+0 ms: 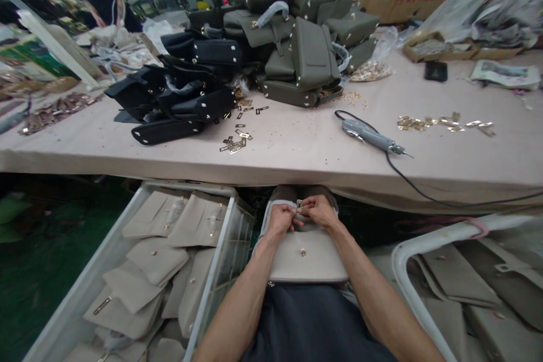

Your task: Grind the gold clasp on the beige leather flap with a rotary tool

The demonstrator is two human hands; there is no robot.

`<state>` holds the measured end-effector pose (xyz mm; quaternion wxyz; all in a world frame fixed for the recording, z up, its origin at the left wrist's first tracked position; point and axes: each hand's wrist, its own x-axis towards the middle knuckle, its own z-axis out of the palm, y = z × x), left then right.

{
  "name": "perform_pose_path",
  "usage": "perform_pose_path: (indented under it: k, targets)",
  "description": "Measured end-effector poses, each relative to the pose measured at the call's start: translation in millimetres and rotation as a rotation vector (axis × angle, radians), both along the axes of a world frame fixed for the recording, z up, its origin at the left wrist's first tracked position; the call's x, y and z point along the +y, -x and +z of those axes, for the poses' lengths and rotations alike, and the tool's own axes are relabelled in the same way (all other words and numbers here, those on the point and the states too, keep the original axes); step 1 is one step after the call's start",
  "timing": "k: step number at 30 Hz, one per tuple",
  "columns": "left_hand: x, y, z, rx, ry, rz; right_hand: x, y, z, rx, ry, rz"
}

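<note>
A beige handbag (307, 260) lies on my lap below the table edge, with a small gold clasp on its front. My left hand (281, 219) and my right hand (319, 212) meet at the bag's top edge. Both have their fingers curled and pinched around a small gold metal fitting (299, 203) there. The fingertips hide most of the fitting.
A grey electric screwdriver (371, 137) with a black cord lies on the pale table (297, 153). Gold metal parts (236, 142) are scattered near piles of black bags (182, 96) and olive bags (301, 39). White crates (220, 249) of beige bags flank my lap. Another person stands far left.
</note>
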<state>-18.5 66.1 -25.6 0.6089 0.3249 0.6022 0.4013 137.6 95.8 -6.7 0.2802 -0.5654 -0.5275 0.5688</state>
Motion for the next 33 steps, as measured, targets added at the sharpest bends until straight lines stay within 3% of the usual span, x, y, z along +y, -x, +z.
perform_pose_path:
  k: [14,20,33]
  targets:
    - [-4,-3,4.9,0.060,0.009,0.011,2,-5,-11.9,0.145,0.041,-0.017]
    - [-4,-5,9.8,0.088,0.009,0.007,-3,-3,-5.8,0.144,0.021,-0.044]
    - [-16,-6,14.8,0.100,-0.037,0.026,-20,10,2.7,-0.209,-0.220,-0.124]
